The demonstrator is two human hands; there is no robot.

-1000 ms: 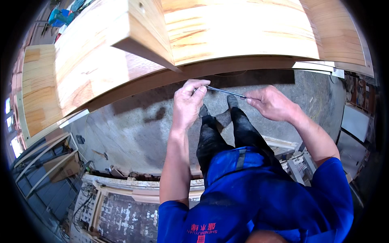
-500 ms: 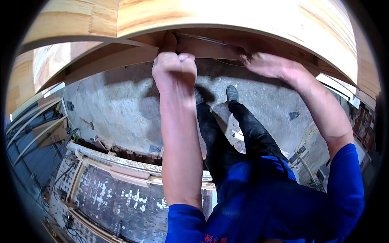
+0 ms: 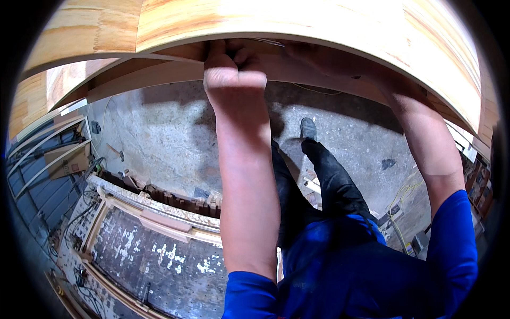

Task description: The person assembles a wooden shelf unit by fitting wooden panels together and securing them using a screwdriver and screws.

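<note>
A pale wooden cabinet-like piece point(image 3: 265, 18) curves across the top, with a shadowed recess under its front edge. My left hand point(image 3: 235, 72) reaches up into this recess, fingers curled and partly hidden; what they hold, if anything, I cannot make out. Deep in the shade to its right is my right hand point(image 3: 324, 59), its fingers closed at the near end of a thin metal rod point(image 3: 270, 41). The rod points left toward my left fingers, and the panel edge covers part of it. Whether the rod has a handle is hidden.
Behind me stands a low bench point(image 3: 154, 250) with a paint-spotted dark top and wooden rails. Wood offcuts point(image 3: 159, 198) lie along it. A hammer point(image 3: 116, 152) rests on the concrete floor point(image 3: 170, 127) at left, and a yellow cable point(image 3: 401, 199) lies at right.
My right hand has moved up and farther under the panel edge, into shadow. Less of the rod shows. My left hand has shifted slightly, and the view has moved a little.
</note>
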